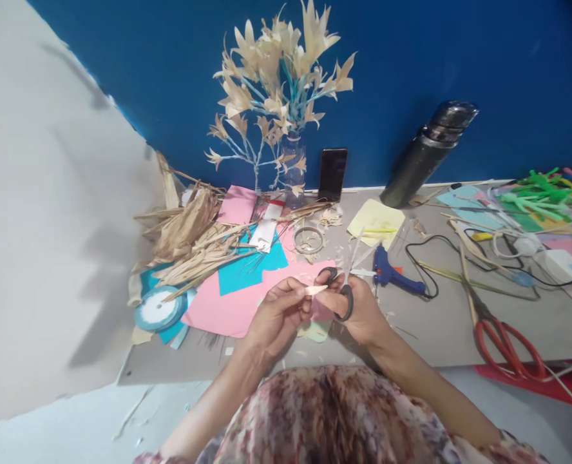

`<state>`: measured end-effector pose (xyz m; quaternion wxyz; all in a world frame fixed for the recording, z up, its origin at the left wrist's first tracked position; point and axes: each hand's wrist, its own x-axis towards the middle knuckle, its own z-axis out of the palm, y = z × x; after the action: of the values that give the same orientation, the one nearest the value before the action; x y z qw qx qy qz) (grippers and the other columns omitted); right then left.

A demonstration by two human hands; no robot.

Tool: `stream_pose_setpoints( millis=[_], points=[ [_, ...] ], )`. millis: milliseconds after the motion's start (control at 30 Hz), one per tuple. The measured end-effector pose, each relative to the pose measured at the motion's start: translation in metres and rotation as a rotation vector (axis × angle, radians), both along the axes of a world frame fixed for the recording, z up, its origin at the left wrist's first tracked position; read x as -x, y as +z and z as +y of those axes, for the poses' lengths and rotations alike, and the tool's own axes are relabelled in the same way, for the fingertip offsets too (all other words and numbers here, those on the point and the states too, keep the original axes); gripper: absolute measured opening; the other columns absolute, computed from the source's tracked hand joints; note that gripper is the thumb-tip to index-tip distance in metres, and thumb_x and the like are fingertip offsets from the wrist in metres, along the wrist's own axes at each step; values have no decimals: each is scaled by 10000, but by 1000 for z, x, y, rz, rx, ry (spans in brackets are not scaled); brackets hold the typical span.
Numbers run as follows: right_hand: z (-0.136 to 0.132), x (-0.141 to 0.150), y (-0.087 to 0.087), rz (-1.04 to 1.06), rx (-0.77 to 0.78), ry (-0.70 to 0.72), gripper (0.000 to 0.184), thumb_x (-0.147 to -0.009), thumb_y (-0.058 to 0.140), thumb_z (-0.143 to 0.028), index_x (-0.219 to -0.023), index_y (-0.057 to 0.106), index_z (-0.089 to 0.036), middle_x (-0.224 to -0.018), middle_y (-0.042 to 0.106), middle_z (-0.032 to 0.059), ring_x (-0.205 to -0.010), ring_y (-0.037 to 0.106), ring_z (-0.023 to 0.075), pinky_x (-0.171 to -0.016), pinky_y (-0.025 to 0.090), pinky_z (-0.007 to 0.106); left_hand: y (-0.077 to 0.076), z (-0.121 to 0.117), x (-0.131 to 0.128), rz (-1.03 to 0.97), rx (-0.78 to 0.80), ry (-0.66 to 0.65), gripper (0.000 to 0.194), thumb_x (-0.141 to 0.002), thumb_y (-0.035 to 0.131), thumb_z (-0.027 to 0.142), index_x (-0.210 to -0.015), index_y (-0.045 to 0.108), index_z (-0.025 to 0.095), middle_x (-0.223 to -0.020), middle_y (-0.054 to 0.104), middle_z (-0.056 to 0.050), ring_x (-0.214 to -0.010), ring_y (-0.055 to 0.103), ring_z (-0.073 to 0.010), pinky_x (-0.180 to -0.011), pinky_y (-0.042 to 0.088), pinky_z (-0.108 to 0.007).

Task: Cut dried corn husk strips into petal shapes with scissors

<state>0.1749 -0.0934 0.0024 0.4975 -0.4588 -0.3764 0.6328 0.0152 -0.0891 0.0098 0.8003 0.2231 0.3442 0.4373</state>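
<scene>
Between the thumb and fingers of my left hand (286, 303) is a small pale petal-shaped piece (316, 290), its pointed tip toward the right. My right hand (361, 309) has its fingers in the black handles of a pair of small scissors (348, 274), whose blades point up and away from me. Both hands are close together above pink paper (228, 303). Beyond them lie a roll of tape (308, 240) and a blue glue gun (395, 274). Pale scraps are scattered under and around the hands.
Dried husks (189, 225) and a ribbon spool (160, 308) lie at left. Behind stand husk flowers in a bottle (293, 167), a phone (332, 174) and a leaning flask (428, 154). At right are large red-handled scissors (505, 341), cords and green pipe cleaners (542, 193).
</scene>
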Motion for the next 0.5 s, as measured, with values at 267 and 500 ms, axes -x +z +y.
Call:
stream_pose_setpoints(
  millis=[267, 500],
  points=[
    [3, 10, 4, 363, 83, 125, 230, -631, 755, -224, -768, 577, -173, -609, 561, -33, -477, 487, 91, -446, 377, 198, -4, -2, 1, -113, 20, -107, 209, -701, 806, 192, -730, 610, 124, -629, 576, -17, -571, 518, -93, -577, 390, -207],
    [11, -10, 5, 493, 69, 108, 229, -668, 761, -230, -785, 571, -177, -623, 444, -77, -437, 282, 23, -419, 256, 153, -6, 1, 1, -253, 94, -118, 181, -727, 778, 190, -734, 610, 124, -702, 544, -13, -579, 474, -83, -576, 376, -226]
  ],
)
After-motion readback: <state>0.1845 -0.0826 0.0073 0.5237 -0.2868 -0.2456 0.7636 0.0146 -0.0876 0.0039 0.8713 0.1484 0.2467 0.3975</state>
